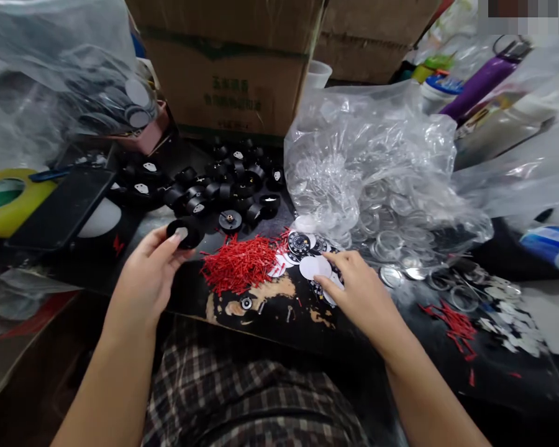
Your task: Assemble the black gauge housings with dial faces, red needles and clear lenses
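My left hand [151, 270] is closed around a round black housing [192, 231] with a pale patch on it, held above the table's front part. On the right, my right hand [354, 285] has its thumb and fingers apart over a small pile of discs. A white disc [315, 267] lies between those fingertips; whether they touch it I cannot tell. Just behind it sits a black printed dial [299, 243] with white markings. Between my hands is a heap of thin red pointers [242, 264]. Several more black housings [233, 186] are scattered behind the heap.
A clear plastic bag [372, 143] spills transparent round covers at the right. Cardboard boxes [223, 68] stand at the back. Yellow tape [32, 202] and a dark phone-like slab [63, 211] lie left. More red pointers [454, 329] and pale flat pieces [515, 326] lie far right.
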{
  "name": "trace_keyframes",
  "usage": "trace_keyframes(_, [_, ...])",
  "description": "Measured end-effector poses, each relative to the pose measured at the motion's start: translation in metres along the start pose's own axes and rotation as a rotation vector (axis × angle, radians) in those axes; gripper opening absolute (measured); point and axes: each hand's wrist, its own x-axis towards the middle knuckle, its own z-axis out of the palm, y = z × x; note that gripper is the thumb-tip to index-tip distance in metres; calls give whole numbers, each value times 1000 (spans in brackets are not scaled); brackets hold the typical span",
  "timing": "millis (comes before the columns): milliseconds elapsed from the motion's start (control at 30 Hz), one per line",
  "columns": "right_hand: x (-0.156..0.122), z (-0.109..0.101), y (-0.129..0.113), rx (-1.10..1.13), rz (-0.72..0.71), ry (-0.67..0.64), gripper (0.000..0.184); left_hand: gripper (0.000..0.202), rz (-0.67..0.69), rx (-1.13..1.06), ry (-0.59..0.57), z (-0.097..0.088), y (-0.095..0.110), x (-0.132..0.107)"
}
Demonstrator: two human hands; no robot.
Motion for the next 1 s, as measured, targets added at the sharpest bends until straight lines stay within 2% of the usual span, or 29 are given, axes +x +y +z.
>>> trace_keyframes(67, [4,1,14,-65,22,27,34,11,-109,-131,-50,5,0,-25])
trace_keyframes(133, [5,3,19,4,43,40,26,16,-293,-283,-99,14,-2,-50])
trace_keyframes(233, [-1,4,10,224,123,59,16,25,-574,-427,-196,31,-8,-83])
trace_keyframes(300, [-7,3,-5,345,98,57,16,32,-654,-490,-246,45,-13,-98])
trace_keyframes(433, [-17,5,-38,487,-94,-35,21,41,-645,-585,-218,72,-23,-111])
trace_keyframes(533, [-16,6,-47,594,-72,-118,32,40,-660,-624,-177,82,-26,-114])
trace_keyframes(600, [-14,5,-45,605,-27,-134,27,37,-664,-639,-179,82,-25,-114])
trace_keyframes(700, [-11,0,-41,602,11,-94,8,32,-616,-588,-165,78,-25,-115])
trace_keyframes(800, [-10,-4,-45,663,6,-65,11,31,-566,-497,-169,76,-28,-116])
trace_keyframes(1000, [-7,-1,-57,649,50,-54,7,28,-481,-373,-282,79,-36,-123])
